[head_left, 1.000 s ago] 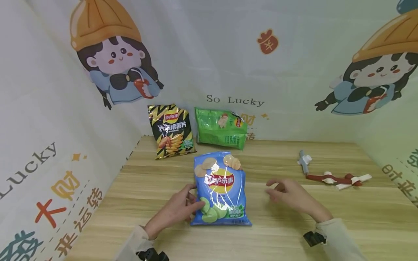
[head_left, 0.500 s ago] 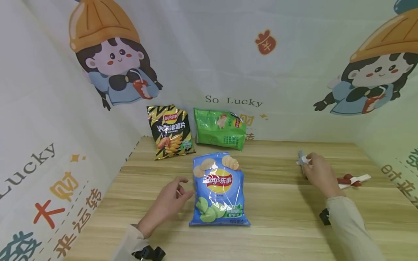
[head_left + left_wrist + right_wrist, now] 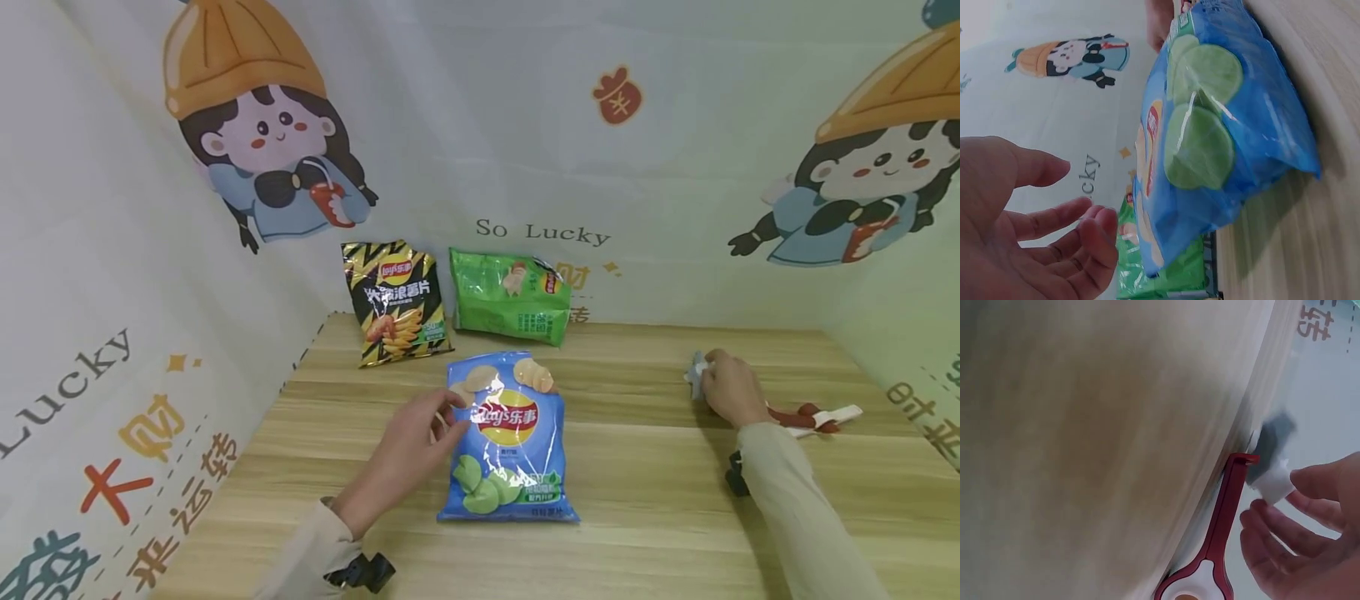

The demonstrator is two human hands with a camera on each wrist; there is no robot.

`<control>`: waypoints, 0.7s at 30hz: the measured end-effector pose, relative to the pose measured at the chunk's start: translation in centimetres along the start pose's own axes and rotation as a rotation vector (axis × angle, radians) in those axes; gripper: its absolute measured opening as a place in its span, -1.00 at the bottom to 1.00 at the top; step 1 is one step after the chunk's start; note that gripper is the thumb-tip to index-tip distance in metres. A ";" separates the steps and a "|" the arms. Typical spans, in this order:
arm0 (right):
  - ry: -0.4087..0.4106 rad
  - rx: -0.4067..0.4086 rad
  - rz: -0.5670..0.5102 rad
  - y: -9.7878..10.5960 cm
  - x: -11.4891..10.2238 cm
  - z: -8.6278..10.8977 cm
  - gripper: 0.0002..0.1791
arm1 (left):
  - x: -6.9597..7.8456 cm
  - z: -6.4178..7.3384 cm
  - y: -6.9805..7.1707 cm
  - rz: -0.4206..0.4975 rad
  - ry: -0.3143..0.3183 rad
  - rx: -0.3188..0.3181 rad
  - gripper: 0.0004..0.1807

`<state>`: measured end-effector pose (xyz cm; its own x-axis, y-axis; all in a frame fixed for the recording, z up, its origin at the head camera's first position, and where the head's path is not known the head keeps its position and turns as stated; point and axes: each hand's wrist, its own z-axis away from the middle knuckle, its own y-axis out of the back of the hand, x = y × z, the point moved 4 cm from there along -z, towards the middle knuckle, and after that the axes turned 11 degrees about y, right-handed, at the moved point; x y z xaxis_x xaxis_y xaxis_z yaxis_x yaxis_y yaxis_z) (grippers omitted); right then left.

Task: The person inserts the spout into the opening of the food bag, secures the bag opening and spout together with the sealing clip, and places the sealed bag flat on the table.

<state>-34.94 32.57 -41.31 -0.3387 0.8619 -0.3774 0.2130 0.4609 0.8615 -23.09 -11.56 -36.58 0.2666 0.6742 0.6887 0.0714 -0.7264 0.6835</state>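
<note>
A blue bag of lime potato chips (image 3: 517,454) lies face up on the table in front of me. My left hand (image 3: 408,442) hovers at its left edge with loosely bent fingers; the left wrist view shows a gap between the fingers (image 3: 1100,237) and the bag. Off to the right, my right hand (image 3: 729,387) pinches the white cap (image 3: 1272,482) of a small grey bag clip (image 3: 696,379) between thumb and index finger. Beside that hand lies a red bag clip (image 3: 1219,525) with white parts, partly covered by the hand in the head view.
A black-and-yellow chip bag (image 3: 397,304) and a green chip bag (image 3: 510,300) lean against the printed cloth backdrop (image 3: 480,125) behind the blue bag. Another red-and-white clip end (image 3: 828,419) sticks out right of my right hand on the wooden table (image 3: 630,517).
My right hand has gone from beside the blue bag to the grey clip and pinches its cap. My left hand left the bag's lower left side and moved toward its upper left edge.
</note>
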 end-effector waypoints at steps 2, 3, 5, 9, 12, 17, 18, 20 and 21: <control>-0.020 0.003 -0.021 0.0 0.1 0.0 -0.62 | 0.9 -0.2 -0.4 0.002 -0.050 0.004 -0.80; -0.027 0.004 -0.031 0.0 0.1 0.0 -0.63 | 1.3 -0.3 -0.6 0.005 -0.073 0.003 -0.81; -0.026 -0.001 -0.037 0.0 0.0 0.0 -0.65 | 2.2 -0.6 -0.9 0.013 -0.109 -0.005 -0.81; -0.002 -0.011 -0.041 -0.1 -0.3 0.1 -0.66 | 3.8 -1.0 -1.7 0.030 -0.158 -0.029 -0.82; 0.016 0.008 -0.043 0.1 -0.5 0.2 -0.65 | 4.7 -1.3 -2.3 0.032 -0.178 -0.048 -0.81; 0.070 0.052 -0.030 0.7 -1.9 0.2 -0.64 | 5.7 -1.6 -2.9 0.000 -0.179 -0.071 -0.81; 0.082 0.059 -0.031 0.8 -2.3 0.2 -0.65 | 5.8 -1.6 -3.0 -0.005 -0.179 -0.074 -0.81; 0.098 0.076 -0.040 1.1 -3.3 0.3 -0.68 | 6.0 -1.7 -3.1 -0.008 -0.177 -0.083 -0.80; 0.111 0.087 -0.044 1.2 -3.9 0.3 -0.69 | 6.2 -1.8 -3.2 -0.009 -0.181 -0.087 -0.80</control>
<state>-33.06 29.82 -38.90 -0.4475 0.8139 -0.3705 0.2728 0.5188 0.8102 -23.40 -4.81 -34.12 0.4350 0.6402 0.6332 -0.0066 -0.7009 0.7132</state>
